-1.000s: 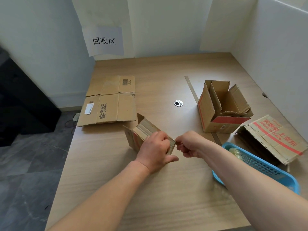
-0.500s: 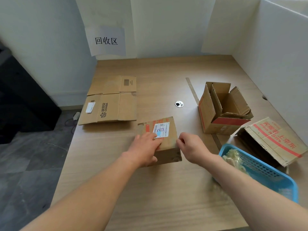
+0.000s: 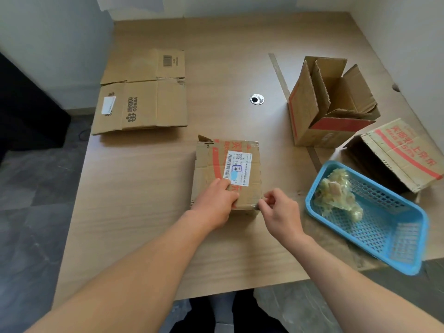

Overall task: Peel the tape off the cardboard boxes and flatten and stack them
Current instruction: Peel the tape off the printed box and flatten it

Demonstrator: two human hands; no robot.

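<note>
Ideally, the left hand (image 3: 214, 200) presses the box (image 3: 251, 192) firmly while the right hand (image 3: 278, 209), pinching the tape (image 3: 258, 205), peels slowly.

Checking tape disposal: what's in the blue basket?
A crumpled wad of yellowish clear tape lies at the far end of the blue basket; the near end shows bare mesh. Anything under the wad is covered.
</note>
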